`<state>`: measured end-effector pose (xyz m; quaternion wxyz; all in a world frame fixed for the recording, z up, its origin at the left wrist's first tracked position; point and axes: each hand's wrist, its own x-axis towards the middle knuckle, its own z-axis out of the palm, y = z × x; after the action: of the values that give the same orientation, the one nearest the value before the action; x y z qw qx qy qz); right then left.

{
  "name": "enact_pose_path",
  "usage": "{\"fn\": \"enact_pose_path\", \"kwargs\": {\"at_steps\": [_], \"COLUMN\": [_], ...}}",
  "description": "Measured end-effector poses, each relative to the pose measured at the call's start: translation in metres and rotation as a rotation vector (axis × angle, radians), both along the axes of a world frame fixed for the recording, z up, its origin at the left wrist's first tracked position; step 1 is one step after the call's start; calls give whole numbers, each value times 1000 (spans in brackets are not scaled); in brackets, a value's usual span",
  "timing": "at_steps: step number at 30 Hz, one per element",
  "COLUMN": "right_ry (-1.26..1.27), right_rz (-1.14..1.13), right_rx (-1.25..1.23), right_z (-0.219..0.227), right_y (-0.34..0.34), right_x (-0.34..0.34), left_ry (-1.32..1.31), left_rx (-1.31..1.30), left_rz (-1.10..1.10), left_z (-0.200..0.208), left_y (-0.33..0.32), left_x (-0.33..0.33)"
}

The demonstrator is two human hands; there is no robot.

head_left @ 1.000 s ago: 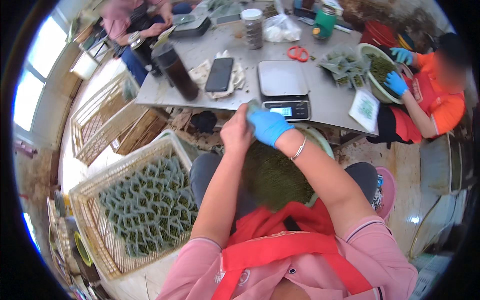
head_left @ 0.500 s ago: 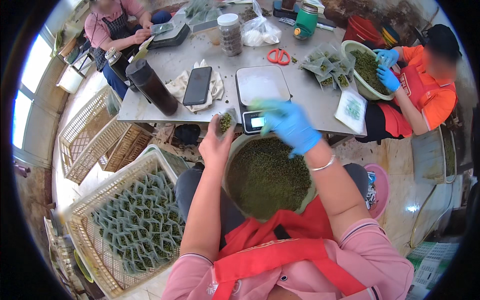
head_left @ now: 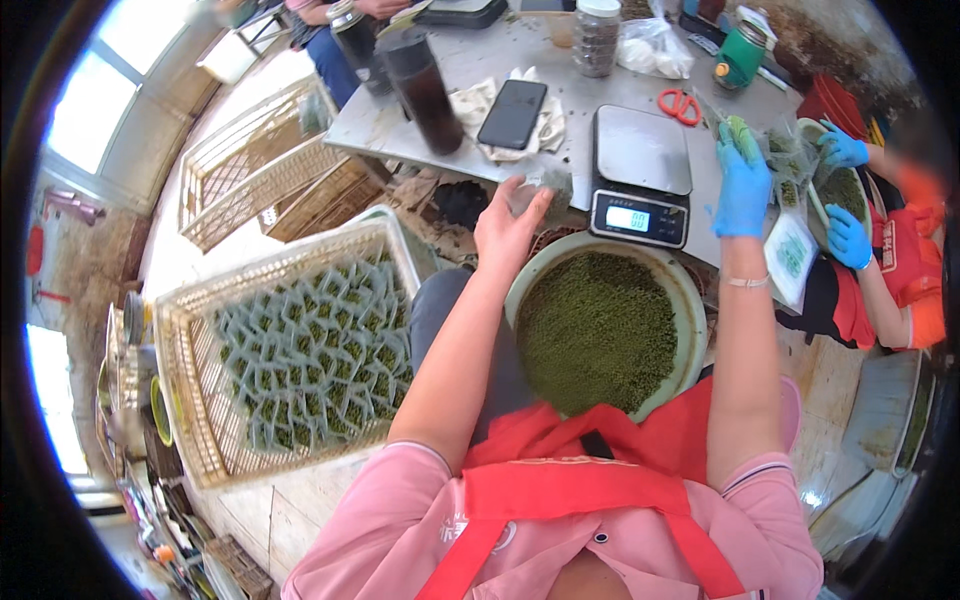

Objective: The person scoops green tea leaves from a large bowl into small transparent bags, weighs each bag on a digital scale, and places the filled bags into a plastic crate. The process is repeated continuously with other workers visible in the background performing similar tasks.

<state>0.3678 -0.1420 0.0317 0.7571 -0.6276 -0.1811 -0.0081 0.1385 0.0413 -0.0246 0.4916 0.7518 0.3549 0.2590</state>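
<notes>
My left hand point(head_left: 510, 225), bare, is closed on a small clear plastic bag point(head_left: 556, 186) just left of the digital scale. Green granules showed in this bag a moment ago; now its contents are hard to make out. To the right of the scale point(head_left: 640, 150), my right hand point(head_left: 742, 190) is raised in a blue glove with green-covered fingertips. Its fingers are stretched out, close to a pile of filled bags point(head_left: 788, 165). Below the scale, between my knees, sits a round pale basin point(head_left: 690, 345) of green granules point(head_left: 600, 335).
A plastic crate point(head_left: 185, 400) of upright filled bags stands at left. On the metal table point(head_left: 560, 90) are a phone point(head_left: 512, 113), a dark bottle point(head_left: 425, 95), a jar point(head_left: 597, 40) and red scissors point(head_left: 680, 106). At right a co-worker's gloved hands point(head_left: 848, 235) work at another basin.
My right hand has swung from over the scale to the bags at its right. My left hand still holds its bag. The view has shifted, so the table sits higher and further right.
</notes>
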Motion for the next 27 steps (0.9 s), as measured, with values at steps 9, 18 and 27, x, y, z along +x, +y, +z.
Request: {"fn": "enact_pose_path", "kwargs": {"at_steps": [9, 18, 27], "right_ry": [-140, 183, 269], "right_rz": [308, 438, 639], "right_rx": [-303, -374, -445], "right_z": [-55, -82, -84], "right_y": [-14, -60, -44], "right_x": [-117, -174, -204], "left_ry": [-286, 514, 387], "left_rx": [11, 525, 412], "left_rz": [214, 1022, 1016], "left_z": [26, 102, -6], "left_y": [64, 177, 361], "left_x": [-153, -469, -705]}}
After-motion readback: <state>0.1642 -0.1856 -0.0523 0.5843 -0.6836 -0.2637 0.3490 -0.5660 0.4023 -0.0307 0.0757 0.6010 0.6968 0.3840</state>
